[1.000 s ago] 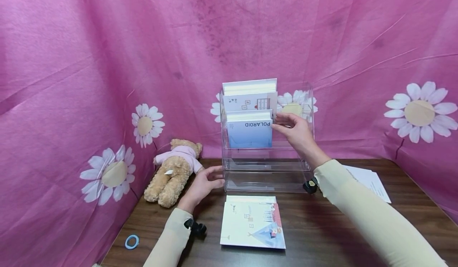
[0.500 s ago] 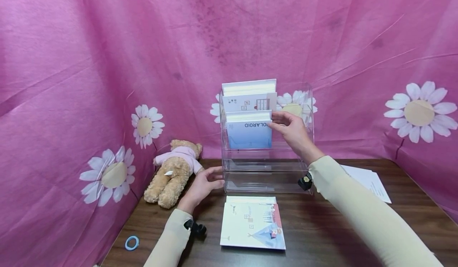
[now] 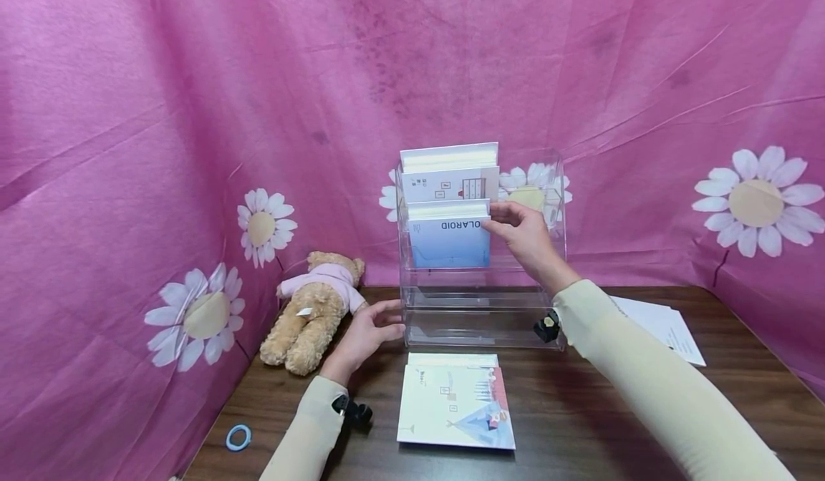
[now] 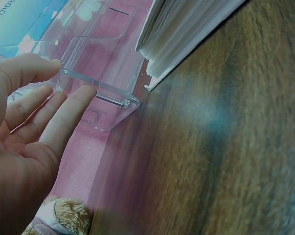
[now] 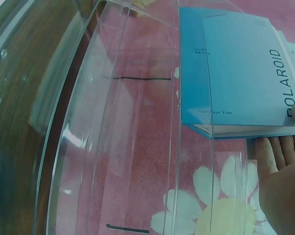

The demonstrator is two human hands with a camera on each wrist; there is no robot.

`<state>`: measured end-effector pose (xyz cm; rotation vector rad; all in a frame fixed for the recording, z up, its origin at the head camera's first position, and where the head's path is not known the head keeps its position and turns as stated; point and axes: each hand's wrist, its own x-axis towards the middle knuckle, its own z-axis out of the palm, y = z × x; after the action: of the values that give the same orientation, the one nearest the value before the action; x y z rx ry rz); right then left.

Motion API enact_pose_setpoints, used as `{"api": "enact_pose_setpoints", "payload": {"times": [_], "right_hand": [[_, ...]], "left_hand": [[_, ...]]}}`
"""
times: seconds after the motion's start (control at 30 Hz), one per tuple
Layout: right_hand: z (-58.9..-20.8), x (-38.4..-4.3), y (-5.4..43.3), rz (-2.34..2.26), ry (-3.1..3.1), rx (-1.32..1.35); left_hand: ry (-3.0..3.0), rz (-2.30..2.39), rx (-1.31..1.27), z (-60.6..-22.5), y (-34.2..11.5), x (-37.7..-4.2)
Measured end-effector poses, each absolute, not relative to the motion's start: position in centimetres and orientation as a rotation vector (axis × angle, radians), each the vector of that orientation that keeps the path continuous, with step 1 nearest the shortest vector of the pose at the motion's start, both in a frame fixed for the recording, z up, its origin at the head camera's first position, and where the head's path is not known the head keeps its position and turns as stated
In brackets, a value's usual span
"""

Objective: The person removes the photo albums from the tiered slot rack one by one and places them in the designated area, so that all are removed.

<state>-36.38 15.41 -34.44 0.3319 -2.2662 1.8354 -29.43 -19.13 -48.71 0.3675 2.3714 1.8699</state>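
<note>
- Behind everything, you face a pink flowered curtain (image 3: pixel 451 59).
- Your brown table (image 3: pixel 554 409) carries the clear tiered rack (image 3: pixel 477 331).
- The teddy bear (image 3: pixel 314 316) lies left of the rack, near your left hand.
- Just in front of the rack, a cream album (image 3: pixel 445 409) lies flat.
- A white album (image 3: pixel 445 180) stands in the rack, one tier above and behind the blue one.
- The blue album (image 3: pixel 451 245) stands in the left part of its tier, its POLAROID lettering upside down from your side.
- Your right hand (image 3: pixel 531 241) pinches the blue album's right edge, thumb on the cover, fingers behind. Over the last second it has edged left, and your thumb now hides the P; the album itself has barely moved. That probably means a deeper hold and an adjustment rather than a lift.
- Your left hand (image 3: pixel 361 341) touches the rack's lower left corner, fingers fairly straight, thumb apart; it seems to steady the rack.
- Smallest, a blue ring (image 3: pixel 238 438) lies well apart.
</note>
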Motion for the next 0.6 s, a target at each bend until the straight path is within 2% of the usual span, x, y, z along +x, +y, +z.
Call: {"api": "enact_pose_setpoints", "payload": {"times": [0.6], "right_hand": [[-34.85,-36.47,15.03,1.829,-2.231,0.334]], "left_hand": [[2.375,1.86,0.359,-48.61,-19.02,-29.36]]}}
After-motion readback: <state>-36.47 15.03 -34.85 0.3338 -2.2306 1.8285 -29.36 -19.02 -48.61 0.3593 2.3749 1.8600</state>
